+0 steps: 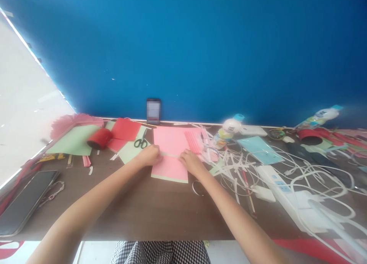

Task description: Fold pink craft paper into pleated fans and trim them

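A pink paper sheet [169,169] with a pale green strip along its front edge lies on the table before me. Its left side is pinched in my left hand [150,155], whose fingers are curled closed. My right hand [192,163] grips the opposite side, fingers bent together at the paper. A thin pale line crosses the sheet between both hands. Behind it lies more pink paper [172,138], and I cannot tell whether the two are one piece. Folded pink strips [192,141] rest just beyond my right hand. Black-handled scissors [140,142] lie left of the pink paper.
A phone [153,111] leans on the blue wall; another phone [27,202] lies at front left. Red paper [126,129] and a red roll [100,137] sit left. Right are a bottle [229,131], paper scraps, tangled white cables and a power strip [279,193].
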`<state>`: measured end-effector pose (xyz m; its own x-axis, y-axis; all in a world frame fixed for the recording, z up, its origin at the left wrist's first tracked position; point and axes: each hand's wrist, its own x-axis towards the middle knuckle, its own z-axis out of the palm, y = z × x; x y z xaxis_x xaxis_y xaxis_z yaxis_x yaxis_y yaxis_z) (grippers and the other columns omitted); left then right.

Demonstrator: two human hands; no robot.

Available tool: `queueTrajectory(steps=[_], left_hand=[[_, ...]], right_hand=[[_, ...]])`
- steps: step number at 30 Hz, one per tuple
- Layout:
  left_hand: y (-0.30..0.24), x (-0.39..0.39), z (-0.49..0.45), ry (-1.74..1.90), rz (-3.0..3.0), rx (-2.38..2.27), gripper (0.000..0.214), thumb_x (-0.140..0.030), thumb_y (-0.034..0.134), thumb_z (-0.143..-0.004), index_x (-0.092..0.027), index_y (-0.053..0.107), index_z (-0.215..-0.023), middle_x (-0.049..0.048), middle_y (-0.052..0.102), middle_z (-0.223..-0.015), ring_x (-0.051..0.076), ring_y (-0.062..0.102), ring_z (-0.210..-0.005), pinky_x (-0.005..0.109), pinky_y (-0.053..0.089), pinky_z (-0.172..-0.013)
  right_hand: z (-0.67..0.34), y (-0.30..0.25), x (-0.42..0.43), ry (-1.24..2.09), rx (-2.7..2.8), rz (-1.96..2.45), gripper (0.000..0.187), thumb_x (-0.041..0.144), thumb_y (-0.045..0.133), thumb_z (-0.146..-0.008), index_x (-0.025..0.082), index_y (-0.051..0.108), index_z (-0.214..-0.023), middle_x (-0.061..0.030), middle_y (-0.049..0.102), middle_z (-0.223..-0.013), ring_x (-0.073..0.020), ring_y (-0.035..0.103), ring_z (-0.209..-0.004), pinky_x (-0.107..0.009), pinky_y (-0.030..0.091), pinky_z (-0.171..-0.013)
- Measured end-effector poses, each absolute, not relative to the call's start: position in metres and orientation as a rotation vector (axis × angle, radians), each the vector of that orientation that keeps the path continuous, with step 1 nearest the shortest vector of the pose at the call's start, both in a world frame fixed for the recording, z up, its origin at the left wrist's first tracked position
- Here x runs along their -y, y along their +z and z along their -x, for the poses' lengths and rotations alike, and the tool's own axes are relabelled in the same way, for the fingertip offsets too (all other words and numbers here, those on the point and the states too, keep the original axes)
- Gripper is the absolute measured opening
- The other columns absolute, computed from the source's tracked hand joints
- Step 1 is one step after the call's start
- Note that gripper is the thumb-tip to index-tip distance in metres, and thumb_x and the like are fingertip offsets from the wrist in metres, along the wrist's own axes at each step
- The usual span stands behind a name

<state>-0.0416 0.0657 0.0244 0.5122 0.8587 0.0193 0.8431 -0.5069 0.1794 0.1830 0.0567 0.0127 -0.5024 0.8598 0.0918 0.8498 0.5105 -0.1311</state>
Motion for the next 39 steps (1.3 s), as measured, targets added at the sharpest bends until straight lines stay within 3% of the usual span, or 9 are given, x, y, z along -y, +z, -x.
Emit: queueTrajectory(steps=[3,6,8,11,15,20,26,32,39], left_hand=[[0.025,-0.077,0.035,0.173,-2.451,-1.610,0.019,-0.025,0.049,-0.075,-0.014,0.060,-0.065,0.0078,0.058,-0.073,0.018,0.055,-0.066,0.026,0.040,-0.057],[0.022,-0.083,0.035,0.301,-2.397,-1.522,0.015,-0.025,0.055,-0.072,-0.015,0.063,-0.079,0.0068,0.060,-0.078,0.017,0.057,-0.071,0.025,0.042,-0.062],[0.020,-0.083,0.039,0.370,-2.380,-1.413,0.018,-0.024,0.055,-0.073,-0.016,0.065,-0.085,0.0055,0.062,-0.079,0.017,0.058,-0.073,0.024,0.043,-0.065],[0.017,-0.078,0.046,0.455,-2.377,-1.296,0.016,-0.023,0.053,-0.075,-0.018,0.068,-0.078,0.0045,0.064,-0.080,0.016,0.058,-0.075,0.023,0.044,-0.065],[0.020,-0.072,0.048,0.610,-2.307,-1.291,0.015,-0.023,0.055,-0.075,-0.018,0.069,-0.074,0.0042,0.065,-0.085,0.014,0.059,-0.075,0.023,0.045,-0.067],[0.037,-0.070,0.043,0.740,-2.455,-1.370,0.020,-0.027,0.049,-0.082,-0.022,0.068,-0.080,0.0035,0.066,-0.083,0.016,0.057,-0.077,0.028,0.045,-0.069],[0.035,-0.054,0.050,1.005,-2.907,-1.248,0.026,-0.020,0.036,-0.089,-0.025,0.058,-0.103,0.0064,0.062,-0.093,0.017,0.052,-0.090,0.042,0.039,-0.087],[-0.004,-0.036,0.056,0.527,-3.013,-1.116,0.031,-0.024,0.030,-0.091,-0.019,0.060,-0.095,0.0063,0.056,-0.075,0.015,0.052,-0.075,0.030,0.043,-0.069],[-0.008,-0.039,0.061,0.691,-2.614,-1.244,0.029,-0.035,0.041,-0.087,-0.020,0.066,-0.082,0.0043,0.061,-0.079,0.014,0.052,-0.076,0.026,0.041,-0.070]], right_hand=[[-0.182,0.016,-0.065,0.373,2.447,1.565,0.005,0.018,0.051,-0.081,0.015,0.054,-0.078,-0.0037,0.054,-0.081,-0.0129,0.052,-0.072,-0.022,0.037,-0.062],[-0.181,0.017,-0.070,0.510,2.380,1.614,0.011,0.019,0.054,-0.078,0.015,0.053,-0.088,-0.0046,0.055,-0.088,-0.0123,0.053,-0.075,-0.022,0.036,-0.062],[-0.181,0.017,-0.071,0.492,2.415,1.609,0.006,0.019,0.054,-0.078,0.015,0.054,-0.083,-0.0044,0.054,-0.087,-0.0122,0.053,-0.074,-0.022,0.035,-0.061],[-0.180,0.019,-0.067,0.338,2.477,1.526,0.007,0.018,0.053,-0.078,0.016,0.053,-0.071,-0.0032,0.053,-0.080,-0.0133,0.051,-0.075,-0.023,0.034,-0.062],[-0.184,0.024,-0.059,0.173,2.461,1.422,0.009,0.016,0.053,-0.078,0.017,0.053,-0.069,-0.0010,0.056,-0.073,-0.0137,0.050,-0.072,-0.025,0.032,-0.064],[-0.193,0.040,-0.053,-0.182,2.399,1.291,0.022,0.014,0.041,-0.085,0.017,0.057,-0.071,-0.0042,0.061,-0.073,-0.0162,0.051,-0.076,-0.030,0.032,-0.072],[-0.205,0.044,-0.039,-0.470,2.351,1.186,0.029,0.015,0.032,-0.089,0.020,0.060,-0.086,-0.0078,0.063,-0.093,-0.0192,0.050,-0.091,-0.036,0.031,-0.081],[-0.204,0.002,-0.025,-0.305,2.648,0.993,0.027,0.010,0.035,-0.087,0.016,0.058,-0.077,-0.0061,0.057,-0.073,-0.0160,0.048,-0.071,-0.030,0.035,-0.069],[-0.205,-0.003,-0.032,0.107,2.572,1.120,0.023,0.022,0.038,-0.089,0.016,0.057,-0.078,-0.0049,0.056,-0.078,-0.0148,0.050,-0.073,-0.027,0.038,-0.069]])
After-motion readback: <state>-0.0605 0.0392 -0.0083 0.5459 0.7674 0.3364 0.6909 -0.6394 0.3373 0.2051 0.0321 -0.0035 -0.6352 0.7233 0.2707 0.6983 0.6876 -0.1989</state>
